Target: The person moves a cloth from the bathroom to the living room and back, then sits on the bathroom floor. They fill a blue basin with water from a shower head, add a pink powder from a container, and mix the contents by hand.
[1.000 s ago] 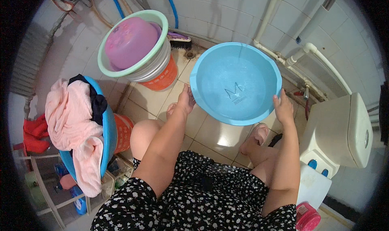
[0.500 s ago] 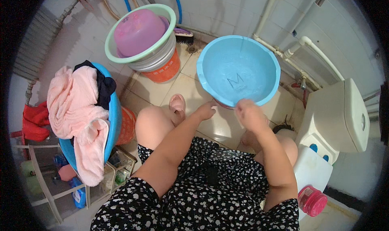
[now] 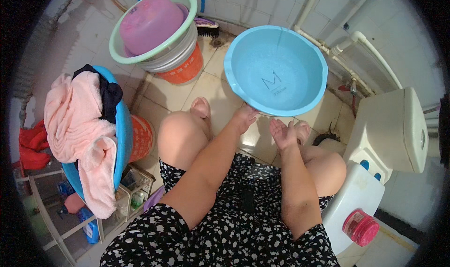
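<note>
A light blue plastic basin point(image 3: 255, 49) with a dark line mark on its bottom sits on the floor ahead of me. A little water seems to lie in it. At its near left rim is my left hand point(image 3: 244, 119), fingers stretched out and nothing in it; whether the fingertips touch the rim I cannot tell. My right hand point(image 3: 283, 134) is held palm up just short of the basin's near edge, with fingers apart and no object in it.
A bucket point(image 3: 180, 72) at the left back carries a pale green basin point(image 3: 187, 23) with an upturned purple basin point(image 3: 152, 25). Pink fleecy clothing point(image 3: 75, 117) hangs over a blue basin point(image 3: 123, 131). A toilet point(image 3: 382, 131) with a pink jar point(image 3: 361, 227) stands right.
My right hand has come down and back from above the basin's near rim and turned palm up. The left hand has moved slightly up toward the rim. The view has shifted a little.
</note>
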`<state>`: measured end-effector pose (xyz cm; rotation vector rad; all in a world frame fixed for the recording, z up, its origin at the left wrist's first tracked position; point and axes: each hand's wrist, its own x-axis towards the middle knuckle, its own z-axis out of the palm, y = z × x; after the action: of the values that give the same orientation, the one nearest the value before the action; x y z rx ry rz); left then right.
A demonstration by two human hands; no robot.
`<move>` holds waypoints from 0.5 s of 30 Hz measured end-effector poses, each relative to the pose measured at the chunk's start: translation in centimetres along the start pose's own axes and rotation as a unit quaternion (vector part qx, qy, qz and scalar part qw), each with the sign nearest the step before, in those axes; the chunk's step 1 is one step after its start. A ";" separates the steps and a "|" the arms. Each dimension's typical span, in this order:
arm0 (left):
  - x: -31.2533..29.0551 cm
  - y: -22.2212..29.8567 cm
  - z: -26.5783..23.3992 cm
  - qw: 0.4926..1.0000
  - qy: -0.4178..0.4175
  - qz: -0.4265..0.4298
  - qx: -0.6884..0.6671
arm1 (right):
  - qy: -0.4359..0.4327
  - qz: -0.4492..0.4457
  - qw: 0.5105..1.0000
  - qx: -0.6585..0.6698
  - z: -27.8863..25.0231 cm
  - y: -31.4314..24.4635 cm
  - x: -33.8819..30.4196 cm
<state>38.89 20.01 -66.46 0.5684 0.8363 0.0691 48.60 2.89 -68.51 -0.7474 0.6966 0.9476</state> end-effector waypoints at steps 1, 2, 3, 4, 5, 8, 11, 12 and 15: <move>-0.2 0.1 0.3 0.999 0.007 0.000 -0.050 | -0.009 -0.011 0.999 0.048 1.1 0.1 0.0; -0.5 0.3 0.6 0.995 0.015 0.000 -0.099 | -0.018 -0.022 0.995 0.096 2.2 0.2 -0.2; -1.0 0.9 1.0 0.992 0.038 0.004 -0.123 | -0.005 -0.025 0.992 0.120 3.4 0.1 -0.5; -1.4 1.3 1.9 0.987 0.057 0.005 -0.148 | 0.005 -0.028 0.991 0.130 4.2 0.0 -0.8; -1.4 1.6 2.4 0.982 0.076 0.006 -0.172 | 0.016 -0.031 0.990 0.139 4.8 0.1 -1.0; 0.4 1.5 1.7 0.965 0.087 0.035 -0.244 | 0.009 -0.034 0.988 0.153 5.8 0.7 -1.4; 1.8 0.3 0.7 0.965 0.056 0.055 -0.251 | 0.017 -0.041 0.982 0.181 5.9 0.8 -0.8; 1.5 0.6 0.9 0.965 0.053 0.050 -0.250 | 0.026 -0.045 0.980 0.194 5.7 0.8 -0.5; 0.3 1.5 1.7 0.969 0.039 0.046 -0.239 | -0.002 -0.057 0.983 0.173 4.8 1.1 0.5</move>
<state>40.58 20.61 -65.03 0.1495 0.8336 0.3706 48.76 7.46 -66.53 -0.4724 0.7824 0.6999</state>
